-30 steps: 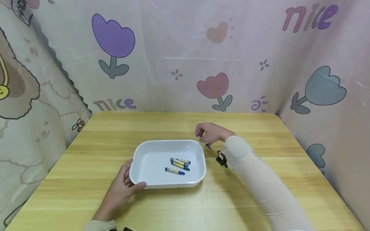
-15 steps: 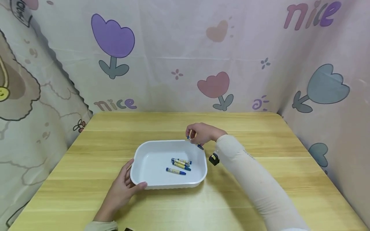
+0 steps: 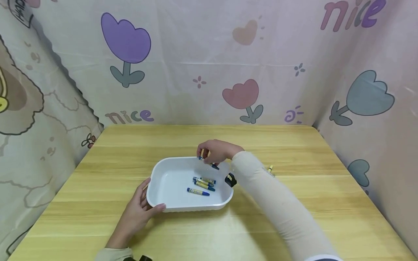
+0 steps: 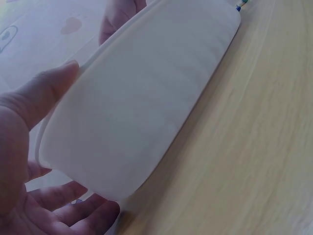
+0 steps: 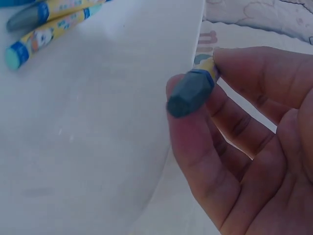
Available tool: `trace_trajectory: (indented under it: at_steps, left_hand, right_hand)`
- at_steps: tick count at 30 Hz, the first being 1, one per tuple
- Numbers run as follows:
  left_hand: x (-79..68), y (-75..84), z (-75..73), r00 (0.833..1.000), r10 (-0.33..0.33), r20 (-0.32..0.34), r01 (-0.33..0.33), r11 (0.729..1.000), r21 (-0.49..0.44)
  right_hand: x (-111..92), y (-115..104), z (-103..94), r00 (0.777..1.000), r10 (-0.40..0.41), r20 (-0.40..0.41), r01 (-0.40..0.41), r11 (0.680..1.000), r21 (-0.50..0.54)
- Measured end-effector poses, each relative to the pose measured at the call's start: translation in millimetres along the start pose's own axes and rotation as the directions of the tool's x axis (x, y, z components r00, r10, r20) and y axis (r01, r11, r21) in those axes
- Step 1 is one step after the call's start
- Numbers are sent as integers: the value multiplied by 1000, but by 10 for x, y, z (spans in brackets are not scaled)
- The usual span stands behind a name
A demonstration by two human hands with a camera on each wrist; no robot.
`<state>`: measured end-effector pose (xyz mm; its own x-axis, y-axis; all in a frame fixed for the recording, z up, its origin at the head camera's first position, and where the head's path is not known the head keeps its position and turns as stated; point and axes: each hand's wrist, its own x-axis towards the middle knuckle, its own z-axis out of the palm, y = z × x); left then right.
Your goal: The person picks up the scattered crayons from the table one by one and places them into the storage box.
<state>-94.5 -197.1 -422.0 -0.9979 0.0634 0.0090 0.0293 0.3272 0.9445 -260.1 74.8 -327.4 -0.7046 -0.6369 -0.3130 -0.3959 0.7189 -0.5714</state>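
A white plastic tray (image 3: 189, 209) stands on the table, its left end held by my left hand (image 3: 137, 212). In the left wrist view, that thumb lies over the tray's rim and the other fingers are under its end. My right hand (image 3: 217, 150) is above the tray's back right part, pinching a crayon (image 3: 214, 166) between thumb and fingers. Its dark grey-green tip (image 5: 190, 93) points toward the right wrist camera. Several crayons with yellow wrappers (image 3: 204, 186) lie together on the tray floor, and a blue-tipped crayon (image 3: 198, 192) lies just in front of them.
On the wooden table (image 3: 267, 141), a yellow crayon (image 3: 270, 169) shows past the right sleeve, which hides part of it. A black wrist camera (image 3: 230, 180) hangs by the tray's right rim. A printed curtain (image 3: 183, 43) closes off the back.
My right hand has moved left with the crayon, from beyond the tray's back right corner to over the tray. The yellow crayon on the table has come into view. My left hand keeps its hold.
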Motion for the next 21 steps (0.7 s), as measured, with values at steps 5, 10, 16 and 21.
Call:
trace_trajectory:
  at_steps: [5,10,16,21]
  left_hand:
    - [6,1,1,1000,-11,3,11,1000,5]
    - [-3,11,-3,1000,-10,8,9,1000,2]
    - [-4,16,-4,1000,2,11,-1,1000,-25]
    - [-2,18,-2,1000,5,10,-4,1000,-21]
  right_hand:
    - [101,-76,70,1000,2,27,-2,1000,-22]
    - [207,-136,180,997,17,74,-16,1000,-19]
    - [290,-223,289,990,45,136,-41,999,-26]
    - [332,-272,367,986,62,154,-56,997,-46]
